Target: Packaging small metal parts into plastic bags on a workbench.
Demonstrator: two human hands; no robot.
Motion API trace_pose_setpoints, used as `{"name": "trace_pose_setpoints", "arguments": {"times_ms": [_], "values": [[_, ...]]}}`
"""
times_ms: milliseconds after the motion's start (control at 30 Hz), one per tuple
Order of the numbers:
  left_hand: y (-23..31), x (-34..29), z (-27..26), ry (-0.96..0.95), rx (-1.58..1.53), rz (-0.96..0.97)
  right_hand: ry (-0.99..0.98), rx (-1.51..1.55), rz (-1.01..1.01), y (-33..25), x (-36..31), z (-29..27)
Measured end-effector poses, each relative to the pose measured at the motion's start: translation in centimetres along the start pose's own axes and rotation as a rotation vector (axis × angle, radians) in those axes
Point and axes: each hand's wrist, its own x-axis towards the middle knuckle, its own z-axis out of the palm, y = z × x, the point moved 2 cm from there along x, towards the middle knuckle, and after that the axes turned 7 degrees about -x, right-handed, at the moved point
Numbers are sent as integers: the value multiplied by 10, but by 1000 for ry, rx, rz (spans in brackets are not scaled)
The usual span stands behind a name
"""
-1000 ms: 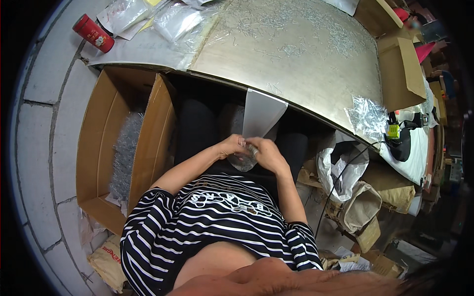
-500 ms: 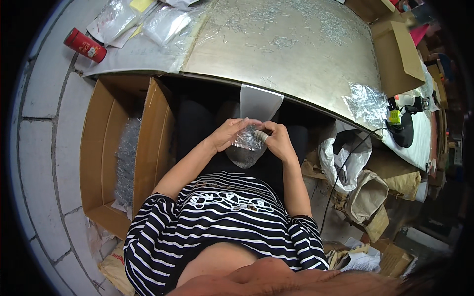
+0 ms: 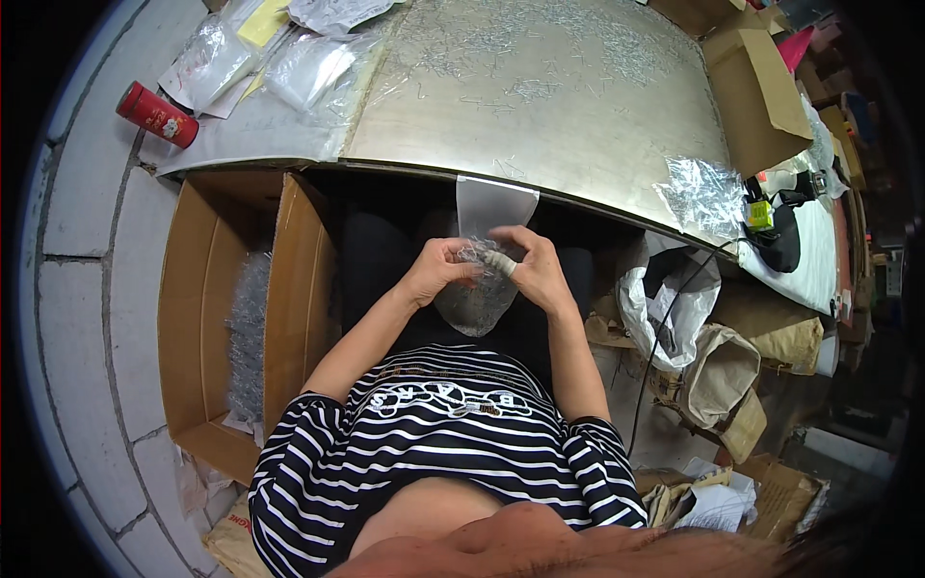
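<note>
Over my lap, my left hand (image 3: 436,272) is closed, fingertips pinching a small bunch of thin shiny wire pieces (image 3: 476,251). My right hand (image 3: 540,275) faces it, with pale tape around one digit that touches the bunch. Its index finger is stretched out above, apart from the taped digit. Just below both hands is a clear, rounded plastic holder (image 3: 472,316) with small pieces in it; whether it is a bag or a bowl I cannot tell. A translucent whitish sheet (image 3: 496,204) hangs from the table edge beyond my hands.
The metal-topped table (image 3: 453,135) carries scattered wire pieces and a shiny pile (image 3: 706,195) at right. An open cardboard box (image 3: 193,337) stands left, with filled clear bags (image 3: 249,337) inside. A red can (image 3: 157,114) lies far left. Sacks (image 3: 718,376) and a black cable (image 3: 647,385) are right.
My hands have drawn slightly nearer my body. The right index finger has lifted away from its taped digit, and the wire bunch shows between my fingertips. The view has shifted a little.
</note>
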Motion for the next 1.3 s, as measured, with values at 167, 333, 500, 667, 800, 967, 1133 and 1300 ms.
{"name": "trace_pose_setpoints", "arguments": {"times_ms": [167, 333, 500, 667, 800, 967, 1133, 1300], "values": [[3, -4, 5, 3, 69, 19, -42, -17, -34, -12, 11, -16], [5, -17, -7, -15, -73, 29, 168, 187, -34, -22, 38, -107], [-5, -12, -2, -64, -72, -35, 401, -27, -146, -10, 40, -138], [-7, -3, -6, -54, -70, -77, 831, -839, -83, 37, 38, -180], [0, -23, -15, 19, -46, -118, 830, -1103, -176, 50, 50, -207], [18, -10, -5, 29, 40, -62, 815, -1226, -109, 102, 43, -261], [106, -21, -14, 418, 566, 579, 704, -1365, 121, 54, 60, -218], [181, 23, -51, 696, 1272, 736, 576, -1450, 316, 54, 88, -218]]}}
